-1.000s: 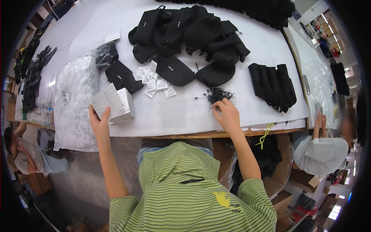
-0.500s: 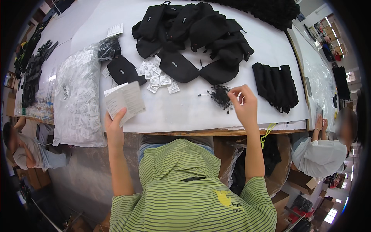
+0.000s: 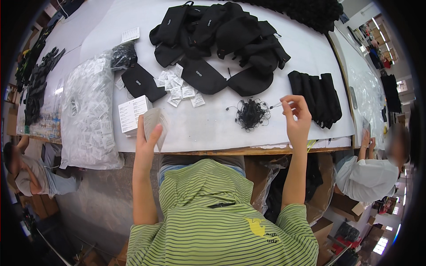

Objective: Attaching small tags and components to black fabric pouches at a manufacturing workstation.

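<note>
My left hand (image 3: 147, 139) is closed around a thin, pale printed card (image 3: 153, 124), which stands tilted in the grip. Just beyond it, a stack of white printed cards (image 3: 132, 115) sits on the table. My right hand (image 3: 296, 113), thumb and fingertips pinched, holds a thin black hang-tag string (image 3: 274, 106) just right of a tangled heap of the same strings (image 3: 252, 115). Small white labels (image 3: 175, 86) lie loosely piled past my left hand, between black fabric pouches (image 3: 142, 83).
A big heap of black pouches (image 3: 217, 35) covers the back middle. Folded black fabric pieces (image 3: 316, 99) lie at right. A clear bag of labels (image 3: 88, 111) fills the left. Co-workers sit at both sides, one in a white shirt (image 3: 370, 177).
My left hand has shifted right with the card, turning it and uncovering the card stack. My right hand has moved right, away from the heap, with a string pinched in it.
</note>
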The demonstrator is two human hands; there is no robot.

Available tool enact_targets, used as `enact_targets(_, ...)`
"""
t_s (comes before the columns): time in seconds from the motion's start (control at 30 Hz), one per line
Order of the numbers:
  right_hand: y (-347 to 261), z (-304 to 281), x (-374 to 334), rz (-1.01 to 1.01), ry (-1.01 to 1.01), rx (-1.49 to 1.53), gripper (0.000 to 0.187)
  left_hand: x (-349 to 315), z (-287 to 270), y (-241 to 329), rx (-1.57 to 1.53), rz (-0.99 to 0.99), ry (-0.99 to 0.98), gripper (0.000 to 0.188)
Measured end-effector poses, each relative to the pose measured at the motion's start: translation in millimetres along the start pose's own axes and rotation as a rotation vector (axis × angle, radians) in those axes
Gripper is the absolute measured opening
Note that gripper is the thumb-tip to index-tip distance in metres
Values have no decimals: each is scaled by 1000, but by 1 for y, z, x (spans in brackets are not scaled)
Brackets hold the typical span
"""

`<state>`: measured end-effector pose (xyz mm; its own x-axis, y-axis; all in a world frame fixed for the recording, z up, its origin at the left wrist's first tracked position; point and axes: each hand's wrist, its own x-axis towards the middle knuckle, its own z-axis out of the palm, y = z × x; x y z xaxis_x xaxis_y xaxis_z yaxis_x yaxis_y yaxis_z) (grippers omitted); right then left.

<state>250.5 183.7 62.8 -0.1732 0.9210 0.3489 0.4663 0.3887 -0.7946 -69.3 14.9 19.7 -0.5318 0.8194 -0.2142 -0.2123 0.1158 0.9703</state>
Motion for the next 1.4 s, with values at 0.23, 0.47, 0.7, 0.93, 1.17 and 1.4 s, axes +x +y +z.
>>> enact_targets(0.23,103,-58,-35,341,-123,-133,12,-2,7,2,195,-52,-128,102)
enact_targets(0.47,149,-82,-63,354,94,-780,26,-2,17,3,222,-48,-208,85)
enact_targets(0.7,115,-39,-43,119,-103,-674,24,-7,29,7,254,-40,-230,65)
enact_targets(0.93,135,-25,-40,236,-362,-768,15,-17,44,0,213,-50,-302,52)
enact_targets(1.17,11,1,-61,366,-179,252,3,-44,92,9,324,249,-415,38)
enact_targets(1.4,-58,41,-111,179,-121,355,11,-60,102,12,463,695,-422,26)
